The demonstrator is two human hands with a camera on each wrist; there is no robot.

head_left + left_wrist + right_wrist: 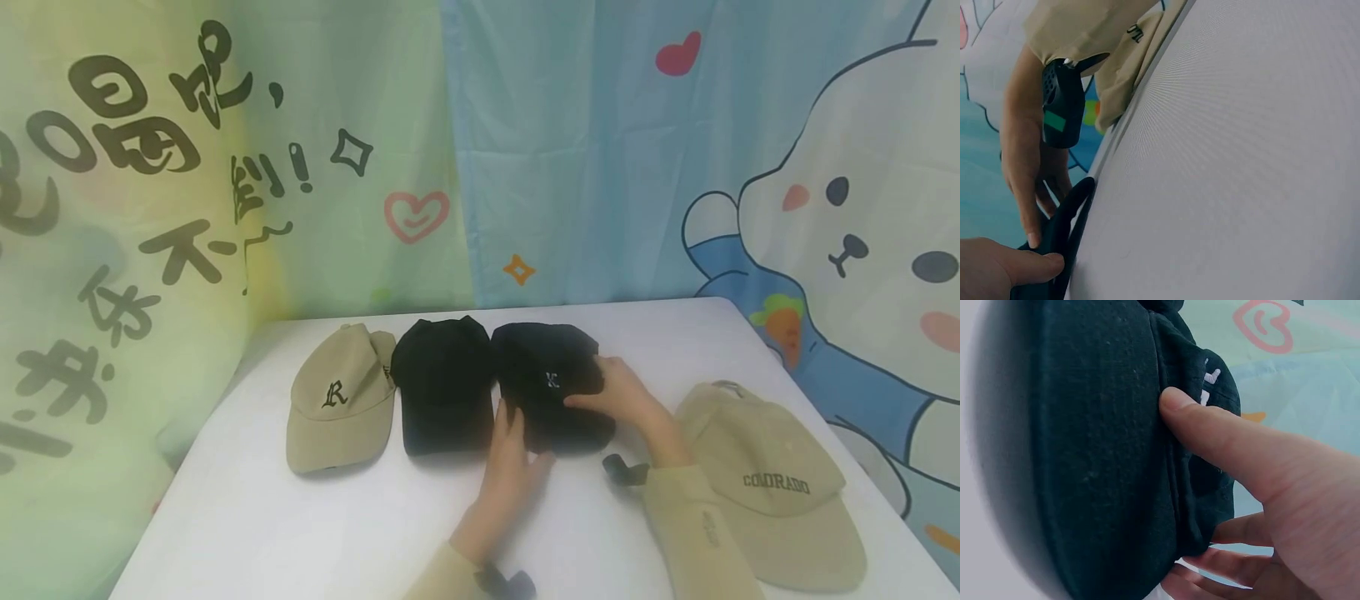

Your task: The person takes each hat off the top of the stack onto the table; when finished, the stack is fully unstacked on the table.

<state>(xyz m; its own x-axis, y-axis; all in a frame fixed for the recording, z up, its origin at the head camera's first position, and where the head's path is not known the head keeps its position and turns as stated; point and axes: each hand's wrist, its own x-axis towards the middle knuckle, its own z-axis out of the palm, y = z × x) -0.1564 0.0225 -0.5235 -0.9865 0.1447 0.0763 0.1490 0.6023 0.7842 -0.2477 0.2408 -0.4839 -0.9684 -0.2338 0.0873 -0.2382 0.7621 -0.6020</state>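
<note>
Both hands are on a black baseball cap (546, 348) with small white embroidery, the right one of two dark caps at the back of the table. My right hand (628, 402) grips its right side. In the right wrist view, the thumb lies where brim (1100, 456) and crown meet, with the other fingers round the side, partly hidden. My left hand (504, 471) holds the brim's left front corner, fingers along its side; in the left wrist view the thumb (1044, 267) presses on the brim edge. A plain black cap (446, 383) sits just left of it.
A beige cap (330, 400) with a letter R stands at the row's left end. Another beige cap (772, 483), marked COLORADO, lies at the right, beside my right forearm. The white table (285, 533) runs back to a printed curtain (540, 150).
</note>
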